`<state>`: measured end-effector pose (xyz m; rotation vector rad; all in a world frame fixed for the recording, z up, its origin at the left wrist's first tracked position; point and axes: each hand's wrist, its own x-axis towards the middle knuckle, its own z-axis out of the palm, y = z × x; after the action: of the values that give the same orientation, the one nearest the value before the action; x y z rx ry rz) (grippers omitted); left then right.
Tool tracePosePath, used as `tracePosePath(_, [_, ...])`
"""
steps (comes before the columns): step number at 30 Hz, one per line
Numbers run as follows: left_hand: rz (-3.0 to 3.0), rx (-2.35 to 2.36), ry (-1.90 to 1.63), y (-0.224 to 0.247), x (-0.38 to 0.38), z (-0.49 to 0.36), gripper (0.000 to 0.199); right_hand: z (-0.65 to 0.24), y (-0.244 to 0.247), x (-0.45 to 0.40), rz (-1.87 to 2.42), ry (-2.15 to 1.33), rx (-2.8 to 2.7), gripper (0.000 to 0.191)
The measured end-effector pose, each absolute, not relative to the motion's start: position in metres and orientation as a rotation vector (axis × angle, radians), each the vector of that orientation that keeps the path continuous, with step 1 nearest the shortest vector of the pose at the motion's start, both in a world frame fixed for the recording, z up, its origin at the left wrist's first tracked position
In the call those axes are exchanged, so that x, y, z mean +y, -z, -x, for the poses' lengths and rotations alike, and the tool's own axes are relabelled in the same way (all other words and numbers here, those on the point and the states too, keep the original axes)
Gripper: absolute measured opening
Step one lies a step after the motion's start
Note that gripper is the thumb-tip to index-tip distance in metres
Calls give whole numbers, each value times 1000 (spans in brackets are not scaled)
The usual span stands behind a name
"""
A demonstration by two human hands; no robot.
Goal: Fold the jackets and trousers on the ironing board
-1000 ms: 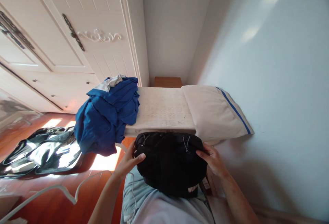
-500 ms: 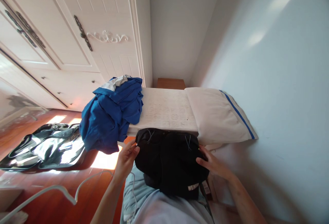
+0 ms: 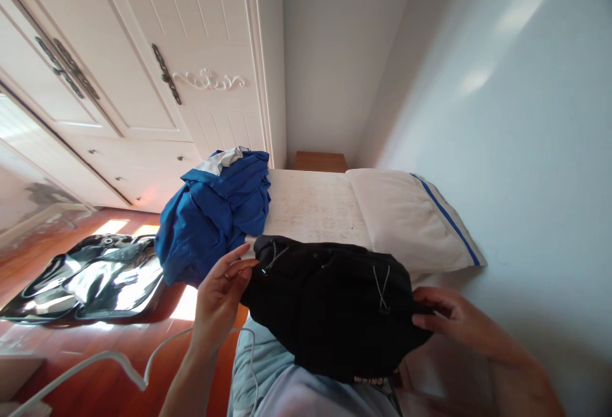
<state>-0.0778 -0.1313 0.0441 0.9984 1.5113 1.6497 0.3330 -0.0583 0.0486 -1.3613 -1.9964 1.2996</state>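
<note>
A black garment (image 3: 329, 308) with two crossed black-and-white cords and white lettering at its lower edge is stretched between my hands, above my lap. My left hand (image 3: 222, 296) pinches its upper left edge between thumb and fingers. At the opposite side my right hand (image 3: 456, 324) is closed on a bunched bit of the right edge. Which kind of garment it is I cannot make out. Just beyond my left hand lies a crumpled blue cloth (image 3: 217, 213) with a whitish piece on top.
A pale board-like surface (image 3: 310, 203) bears the blue cloth and a cream pillow (image 3: 406, 213) with a blue stripe. On the wooden floor (image 3: 119, 391) lies an open black suitcase (image 3: 86, 280). A white cable (image 3: 115, 356) crosses at lower left. A white wardrobe (image 3: 215, 21) stands behind.
My hands have moved apart, the right one outward to the right and the left one slightly left. The black garment is now spread wider and its right side pulled out.
</note>
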Motion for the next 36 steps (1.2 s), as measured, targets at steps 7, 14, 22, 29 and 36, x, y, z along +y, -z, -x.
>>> tracePosePath(7, [-1262, 1350, -1439, -43, -130, 55, 41, -279, -106, -62, 1334, -672, -1819, 38])
tracePosePath(14, [-1389, 1361, -1408, -46, -133, 39, 33, -165, -108, -19, 906, -1371, -2246, 46])
tracePosePath(22, [-1040, 1381, -1439, -41, -167, 45, 41, -164, -89, -14, 974, -1811, -1498, 44])
tracePosePath(29, [-1330, 1396, -1250, -59, -141, 50, 48, -137, -96, -25, 864, -2006, -1515, 47])
tracePosePath(36, [-1528, 1466, -1209, -71, -142, 43, 20, -154, -102, -11, 766, -1934, -1899, 59])
